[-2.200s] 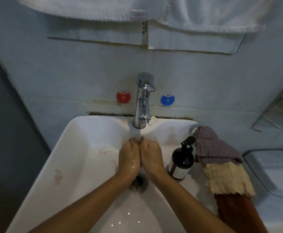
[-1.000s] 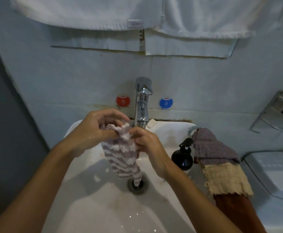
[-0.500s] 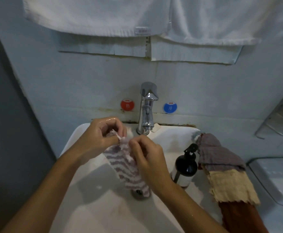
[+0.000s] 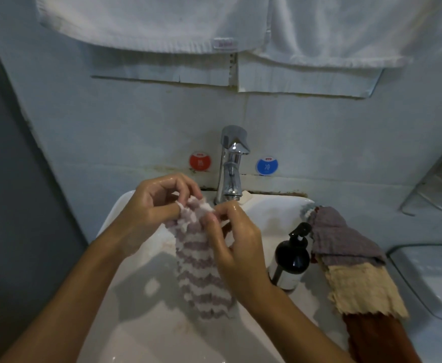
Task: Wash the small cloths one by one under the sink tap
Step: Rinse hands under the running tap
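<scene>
A small fluffy cloth with purple and white stripes (image 4: 201, 273) hangs over the white sink (image 4: 125, 305), in front of the chrome tap (image 4: 231, 166). My left hand (image 4: 157, 205) pinches its top edge on the left, and my right hand (image 4: 235, 239) pinches the top edge on the right. Both hands are wet. No water stream is visible from the tap. On the sink's right rim lie a grey cloth (image 4: 338, 237), a pale yellow cloth (image 4: 361, 289) and a rust-brown cloth (image 4: 377, 339), overlapping in a row.
A dark pump bottle (image 4: 290, 258) stands on the rim between my right hand and the cloths. White towels (image 4: 188, 19) hang above. Red (image 4: 200, 161) and blue (image 4: 267, 166) stickers flank the tap. A metal holder (image 4: 435, 184) is on the right wall.
Earlier both hands were fisted together low in the basin. They have since lifted the striped cloth and now hold it hanging by its top edge, slightly more spread.
</scene>
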{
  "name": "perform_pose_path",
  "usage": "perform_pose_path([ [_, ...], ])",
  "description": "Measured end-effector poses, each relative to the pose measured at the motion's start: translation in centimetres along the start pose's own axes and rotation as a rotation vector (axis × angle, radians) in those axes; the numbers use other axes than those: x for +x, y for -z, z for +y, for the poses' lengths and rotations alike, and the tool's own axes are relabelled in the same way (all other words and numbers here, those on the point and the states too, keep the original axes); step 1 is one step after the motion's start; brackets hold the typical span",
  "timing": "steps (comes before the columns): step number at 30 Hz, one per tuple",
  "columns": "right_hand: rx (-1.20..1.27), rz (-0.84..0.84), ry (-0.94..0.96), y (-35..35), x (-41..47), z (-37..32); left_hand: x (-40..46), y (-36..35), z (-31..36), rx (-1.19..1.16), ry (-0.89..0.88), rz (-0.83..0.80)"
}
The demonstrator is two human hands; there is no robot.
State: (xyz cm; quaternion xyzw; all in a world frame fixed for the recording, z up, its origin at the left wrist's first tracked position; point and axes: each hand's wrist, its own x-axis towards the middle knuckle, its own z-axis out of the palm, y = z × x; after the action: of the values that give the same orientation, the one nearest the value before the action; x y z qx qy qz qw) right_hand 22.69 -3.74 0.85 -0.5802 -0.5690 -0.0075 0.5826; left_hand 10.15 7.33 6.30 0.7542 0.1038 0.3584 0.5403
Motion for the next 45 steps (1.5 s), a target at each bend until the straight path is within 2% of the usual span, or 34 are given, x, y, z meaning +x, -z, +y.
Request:
perform_pose_path([
  [4, 0.066, 0.009, 0.003, 0.1, -0.2, -0.6, 0.1, -0.4, -0.5, 0.142, -0.041, 0.002],
  [8, 0.046, 0.052, 0.031, 0.4, -0.1, -0.7, 0.3, -0.5, -0.7, 0.291, -0.139, 0.098],
  [16, 0.092, -0.025, -0.061, 0.1, -0.5, -0.9, 0.2, -1.2, -0.4, 0.277, -0.165, 0.114],
  [22, -0.013, -0.023, 0.005, 0.2, -0.1, -0.4, 0.2, -1.3, -0.6, 0.235, -0.171, 0.114],
  [28, 0.043, -0.077, -0.081, 0.3, 0.0, -1.3, 0.1, -1.3, -0.8, 0.231, -0.174, 0.108],
  [34, 0.016, 0.025, 0.011, 0.6, 0.0, -0.9, 0.1, -0.5, -0.6, 0.315, -0.187, 0.102],
  [38, 0.048, 0.033, 0.026, 0.7, 0.1, -0.9, 0.2, 0.1, -0.5, 0.318, -0.069, 0.065],
  [43, 0.130, 0.022, -0.034, 1.0, 0.3, -1.2, 0.0, 1.0, -0.8, 0.495, 0.210, -0.196],
  [45, 0.134, 0.031, -0.042, 1.1, 0.4, -1.2, -0.1, 1.0, -1.1, 0.466, 0.260, -0.272],
])
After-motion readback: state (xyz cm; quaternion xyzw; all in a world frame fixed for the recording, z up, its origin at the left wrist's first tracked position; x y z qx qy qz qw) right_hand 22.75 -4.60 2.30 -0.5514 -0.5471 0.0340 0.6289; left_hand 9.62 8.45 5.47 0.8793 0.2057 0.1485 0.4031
